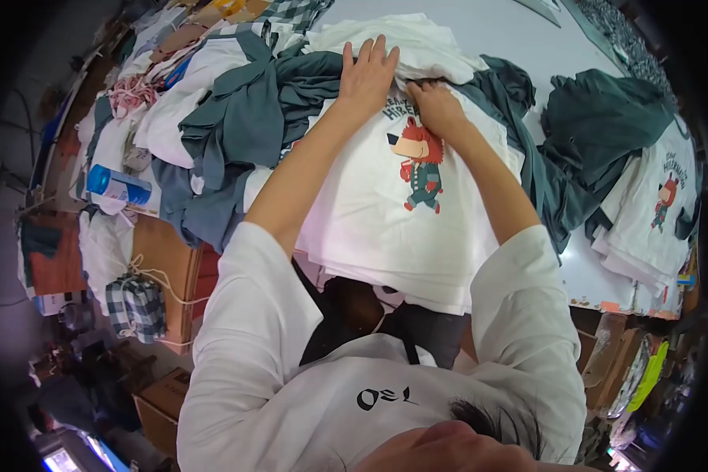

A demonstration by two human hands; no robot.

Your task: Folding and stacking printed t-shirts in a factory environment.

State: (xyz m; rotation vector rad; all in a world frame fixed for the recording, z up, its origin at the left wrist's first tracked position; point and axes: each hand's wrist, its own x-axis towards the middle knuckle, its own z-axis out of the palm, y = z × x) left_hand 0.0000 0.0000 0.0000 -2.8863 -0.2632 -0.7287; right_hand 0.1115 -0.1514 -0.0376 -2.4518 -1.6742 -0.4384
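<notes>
While both bare hands reach over the pale, smooth table (503, 23), a stack of white cloth garments (354, 208) lies directly beneath them, its layered lower edges hanging over the table's near side toward the person's body. The left hand (367, 77) rests palm down at the stack's far end, its fingers straight and slightly apart on bunched white fabric (436, 49). The right hand (440, 108) is just beside it, nearer the person, with fingers bent at the edge of that fabric; whether they pinch it, I cannot tell. Below the right hand, the top garment shows a printed red-and-tan bear figure (422, 169) in dark green clothes. The bunched fabric and the right hand cover part of the dark lettering above the bear

To the left, rumpled dark green cloth (240, 110) presses close to the stack, and farther out lie a tangle of pink cords (138, 96) and a blue cylindrical container (119, 185) tipped on its side. To the right, dark green fabric (558, 197) trails along the stack's edge; well beyond it sit a dark green cloth heap (602, 118) and another white garment with a bear print (645, 216). A black-and-white checked cloth bundle (136, 307) hangs below the table at left
</notes>
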